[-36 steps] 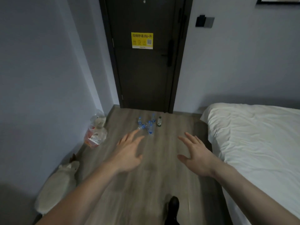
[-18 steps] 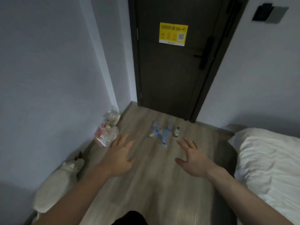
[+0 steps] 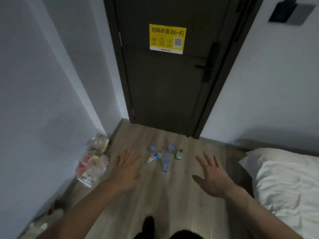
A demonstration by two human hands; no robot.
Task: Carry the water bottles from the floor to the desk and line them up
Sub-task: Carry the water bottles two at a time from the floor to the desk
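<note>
Head view: both hands spread wide, empty, left hand [image 3: 126, 171] and right hand [image 3: 211, 175] apart, palms down; bottles [image 3: 161, 157] cluster on the floor [image 3: 172, 200] between and beyond them, one lying flat.

A cluster of small clear plastic water bottles with blue caps [image 3: 165, 163] sits on the pale wood-plank floor [image 3: 155, 195], in front of the dark closed door [image 3: 165, 83] at the far end. One bottle in the cluster lies on its side [image 3: 153, 157]; the others stand upright. A small white bottle with a green cap [image 3: 179, 154] stands just right of them. A crumpled clear plastic bag of rubbish [image 3: 92, 163] rests against the left wall, left of the bottles. The white-sheeted bed [image 3: 284, 183] fills the right side. The left hand [image 3: 126, 171] and right hand [image 3: 213, 176] hover spread above the floor, nearer than the bottles, one on each side. A yellow Wi-Fi sticker [image 3: 167, 39] is on the door.
</note>
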